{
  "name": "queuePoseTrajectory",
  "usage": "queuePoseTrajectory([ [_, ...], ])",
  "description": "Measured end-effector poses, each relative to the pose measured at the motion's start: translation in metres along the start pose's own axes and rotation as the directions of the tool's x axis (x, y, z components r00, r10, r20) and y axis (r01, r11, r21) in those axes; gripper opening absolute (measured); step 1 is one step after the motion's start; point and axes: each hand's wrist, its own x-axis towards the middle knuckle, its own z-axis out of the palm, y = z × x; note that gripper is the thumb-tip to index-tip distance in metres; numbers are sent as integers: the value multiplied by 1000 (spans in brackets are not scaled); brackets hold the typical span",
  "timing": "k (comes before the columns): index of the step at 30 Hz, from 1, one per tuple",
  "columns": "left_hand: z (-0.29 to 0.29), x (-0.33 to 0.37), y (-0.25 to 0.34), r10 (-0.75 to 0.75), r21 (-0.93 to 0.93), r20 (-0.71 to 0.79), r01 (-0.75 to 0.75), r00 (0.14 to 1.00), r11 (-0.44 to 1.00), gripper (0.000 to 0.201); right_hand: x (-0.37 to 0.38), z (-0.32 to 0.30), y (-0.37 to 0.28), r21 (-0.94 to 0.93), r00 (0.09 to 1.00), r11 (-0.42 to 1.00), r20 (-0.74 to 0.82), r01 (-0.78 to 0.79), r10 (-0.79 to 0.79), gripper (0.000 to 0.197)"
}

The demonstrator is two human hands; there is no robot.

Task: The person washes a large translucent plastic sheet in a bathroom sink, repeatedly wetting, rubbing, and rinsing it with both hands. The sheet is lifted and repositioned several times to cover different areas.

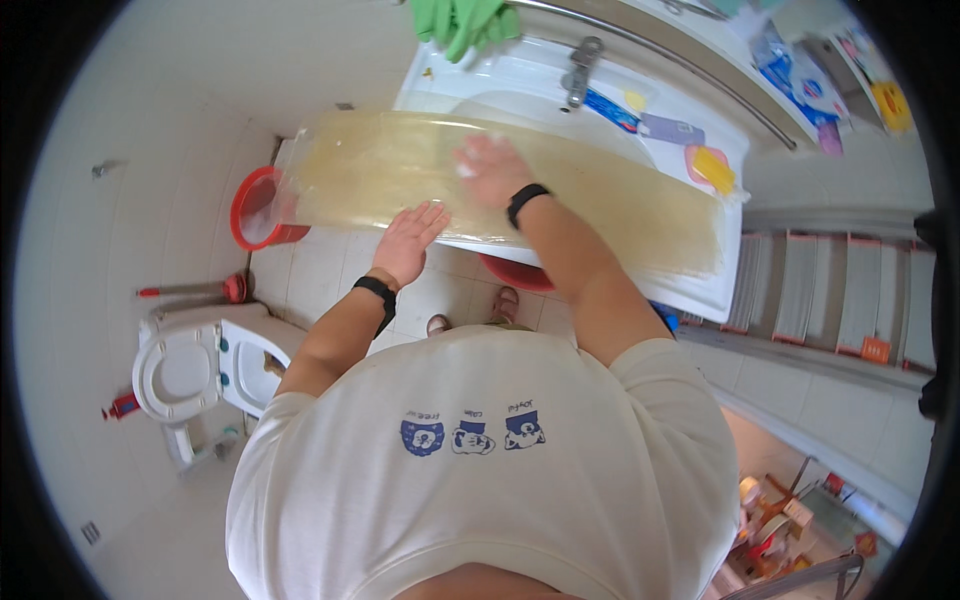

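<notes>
A long, yellowish see-through plastic sheet [620,205] lies across the white washbasin [725,285], its left end reaching past the basin over a red bucket. My left hand [405,245] rests at the sheet's near edge, fingers stretched out flat and holding nothing. On the middle of the sheet, farther away, is my right hand [492,172], blurred by motion. Something small and white shows by its fingertips; whether it is foam or a held thing I cannot make out. The sheet looks wet and shiny near my left hand.
Behind the sheet are a metal tap [582,70], a blue tube [610,110] and a yellow sponge [712,170]. Green gloves [462,22] hang from the rail. The red bucket [255,215] and toilet [180,375] are at left, a folded ladder [795,290] at right.
</notes>
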Motion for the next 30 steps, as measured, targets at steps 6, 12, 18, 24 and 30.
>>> queuePoseTrajectory([
  [6,1,-8,12,-114,59,72,110,991,992,75,-54,-30,127,-11,808,853,314,-522,499,60],
  [12,3,-10,18,-146,98,62,140,987,985,77,-141,-52,218,-96,558,690,514,-717,651,71],
  [18,-1,-8,21,-156,100,88,147,984,984,79,-91,0,205,-77,714,859,521,-506,468,82],
  [24,2,-9,20,-169,69,120,162,978,984,81,43,-7,53,3,877,946,377,-324,299,92],
  [30,13,-10,15,-154,20,77,153,985,988,82,145,-20,-61,112,954,976,257,-187,154,99],
])
